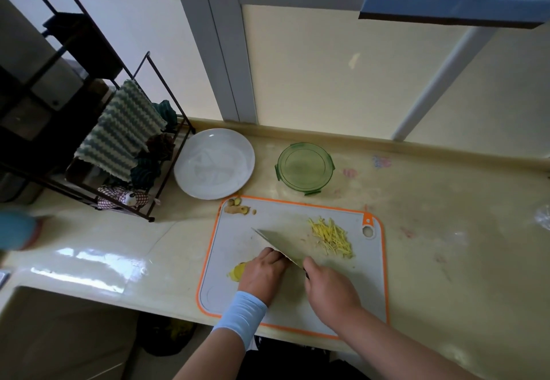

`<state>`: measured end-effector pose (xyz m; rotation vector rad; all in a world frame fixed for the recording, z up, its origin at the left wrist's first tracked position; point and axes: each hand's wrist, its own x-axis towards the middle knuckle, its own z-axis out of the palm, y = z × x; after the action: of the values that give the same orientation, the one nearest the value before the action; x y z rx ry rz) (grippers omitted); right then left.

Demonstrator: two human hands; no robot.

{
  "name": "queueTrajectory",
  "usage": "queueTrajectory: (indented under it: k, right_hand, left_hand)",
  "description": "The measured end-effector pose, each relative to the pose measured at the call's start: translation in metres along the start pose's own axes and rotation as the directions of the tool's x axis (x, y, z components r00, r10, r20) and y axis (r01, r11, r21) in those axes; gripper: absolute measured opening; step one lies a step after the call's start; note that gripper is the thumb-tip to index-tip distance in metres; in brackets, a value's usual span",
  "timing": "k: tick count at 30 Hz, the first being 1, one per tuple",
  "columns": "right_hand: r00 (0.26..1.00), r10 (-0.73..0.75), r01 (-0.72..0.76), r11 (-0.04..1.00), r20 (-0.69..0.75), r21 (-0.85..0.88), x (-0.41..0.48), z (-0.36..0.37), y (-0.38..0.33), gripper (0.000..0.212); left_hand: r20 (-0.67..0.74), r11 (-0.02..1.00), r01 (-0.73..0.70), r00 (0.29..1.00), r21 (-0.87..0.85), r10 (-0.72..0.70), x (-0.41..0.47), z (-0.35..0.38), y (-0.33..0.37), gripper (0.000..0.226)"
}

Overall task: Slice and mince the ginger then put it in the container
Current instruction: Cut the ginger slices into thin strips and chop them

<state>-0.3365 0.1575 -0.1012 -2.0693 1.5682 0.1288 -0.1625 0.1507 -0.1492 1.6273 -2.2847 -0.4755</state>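
Observation:
On the grey, orange-rimmed cutting board [342, 287], my left hand [263, 274] presses down on a yellow piece of peeled ginger [237, 272], most of it hidden under the fingers. My right hand [329, 286] grips the handle of a cleaver [278, 241], whose blade rests against my left knuckles. A pile of thin ginger strips [331, 238] lies on the board's right side. Unpeeled ginger scraps [237, 207] sit at the board's far left corner. A green round container [305, 168] stands behind the board.
A white plate [214, 163] sits left of the container. A black wire rack [119, 153] with striped cloths stands at the left. A sink opening [59, 320] lies near left. The counter edge runs just below the board.

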Motion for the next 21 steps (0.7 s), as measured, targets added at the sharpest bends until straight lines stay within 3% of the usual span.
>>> queueTrajectory:
  k: [5, 14, 21]
  right_hand:
    - [0.999, 0.003, -0.004, 1.0, -0.038, -0.022, -0.01, -0.006, -0.001, 0.027]
    - [0.999, 0.01, -0.009, 1.0, 0.04, -0.012, 0.003, -0.003, -0.001, 0.024]
    - [1.0, 0.018, -0.018, 1.0, 0.013, -0.026, -0.012, -0.011, 0.001, 0.024]
  left_hand:
    - [-0.026, 1.0, -0.015, 1.0, 0.004, 0.015, -0.001, 0.005, -0.004, 0.04]
    - [-0.007, 1.0, -0.024, 1.0, 0.008, 0.024, 0.001, -0.001, 0.0, 0.048]
    - [-0.019, 0.999, -0.037, 0.999, 0.04, 0.037, -0.001, 0.002, -0.003, 0.05]
